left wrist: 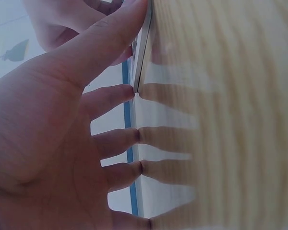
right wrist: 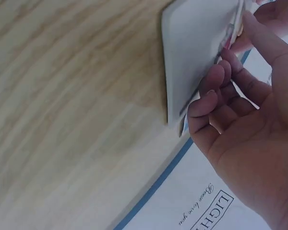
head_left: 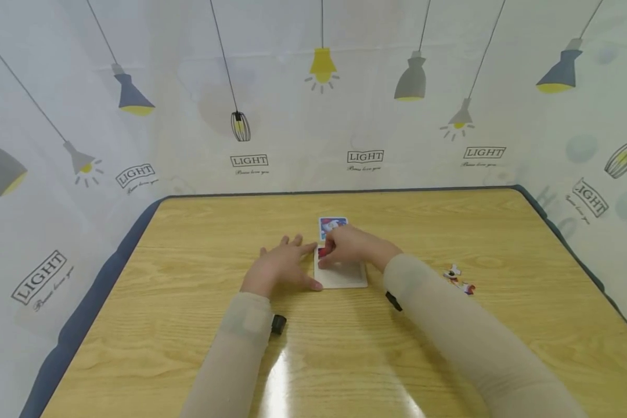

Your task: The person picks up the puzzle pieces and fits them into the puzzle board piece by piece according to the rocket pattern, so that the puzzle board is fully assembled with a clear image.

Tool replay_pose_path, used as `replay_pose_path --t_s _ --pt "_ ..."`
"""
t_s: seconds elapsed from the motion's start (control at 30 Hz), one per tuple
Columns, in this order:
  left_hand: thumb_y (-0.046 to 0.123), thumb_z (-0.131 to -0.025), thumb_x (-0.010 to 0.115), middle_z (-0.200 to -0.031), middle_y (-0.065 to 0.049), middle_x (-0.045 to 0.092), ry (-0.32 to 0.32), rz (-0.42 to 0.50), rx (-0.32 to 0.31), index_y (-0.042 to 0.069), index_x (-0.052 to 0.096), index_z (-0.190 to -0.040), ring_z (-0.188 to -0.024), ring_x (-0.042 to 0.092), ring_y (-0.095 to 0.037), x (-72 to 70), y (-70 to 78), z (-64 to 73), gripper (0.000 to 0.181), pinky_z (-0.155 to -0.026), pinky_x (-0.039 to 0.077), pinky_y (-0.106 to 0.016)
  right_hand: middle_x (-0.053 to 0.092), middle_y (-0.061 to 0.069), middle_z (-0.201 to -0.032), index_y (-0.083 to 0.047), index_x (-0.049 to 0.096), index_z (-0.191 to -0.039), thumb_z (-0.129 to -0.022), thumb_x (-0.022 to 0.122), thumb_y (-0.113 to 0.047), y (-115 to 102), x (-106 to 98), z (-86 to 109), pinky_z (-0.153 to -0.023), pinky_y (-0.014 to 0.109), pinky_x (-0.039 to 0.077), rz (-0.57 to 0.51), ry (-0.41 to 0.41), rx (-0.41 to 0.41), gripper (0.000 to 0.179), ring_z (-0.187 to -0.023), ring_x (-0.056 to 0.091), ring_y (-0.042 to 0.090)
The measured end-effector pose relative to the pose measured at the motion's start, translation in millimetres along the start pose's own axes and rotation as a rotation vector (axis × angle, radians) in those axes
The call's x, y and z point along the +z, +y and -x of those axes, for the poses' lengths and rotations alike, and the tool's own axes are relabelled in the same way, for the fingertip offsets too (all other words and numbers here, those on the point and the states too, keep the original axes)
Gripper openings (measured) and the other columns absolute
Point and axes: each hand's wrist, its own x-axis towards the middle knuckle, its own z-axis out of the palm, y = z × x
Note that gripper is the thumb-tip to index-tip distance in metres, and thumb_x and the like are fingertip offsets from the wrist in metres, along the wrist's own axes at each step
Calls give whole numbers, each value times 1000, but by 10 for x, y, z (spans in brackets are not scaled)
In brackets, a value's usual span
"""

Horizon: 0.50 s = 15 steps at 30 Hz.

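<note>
A pale, shallow puzzle tray [head_left: 345,278] lies flat on the table in the head view, with a red puzzle piece [head_left: 322,252] at its upper left corner. My left hand [head_left: 282,267] spreads its fingers beside the tray; the thumb touches the lower left corner and the forefinger reaches the upper left one. Over the tray, my right hand [head_left: 347,244] has curled fingers and pinches the red piece at that corner. In the right wrist view the thumb and forefinger of the right hand [right wrist: 259,110] meet near the tray's edge, partly hiding the piece.
A blue and red picture card [head_left: 332,225] lies just beyond the tray, partly covered by the right hand. Several loose puzzle pieces [head_left: 453,271] lie to the right, near the right forearm. A curtain printed with lamps [head_left: 303,116] surrounds the wooden table [head_left: 188,255] at its back and sides.
</note>
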Motion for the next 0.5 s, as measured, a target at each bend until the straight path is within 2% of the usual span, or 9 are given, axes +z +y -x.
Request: replay_pose_path --t_s 0.23,0.5 --pt "68 -81 83 -181 -10 11 -1 -15 1 36 32 -168 -167 5 -42 5 18 3 106 -124 6 -85 70 6 -105 -8 73 -116 -98 78 -36 61 -335 235 -77 28 52 46 39 -87 34 -91 59 18" --pt "64 -82 84 -181 -11 11 7 -3 6 34 32 -168 -168 5 -42 10 13 18 106 -124 4 -84 68 6 -105 -12 72 -116 -99 75 -39 261 -783 694 -80 34 53 -1 116 -71 31 -94 61 22"
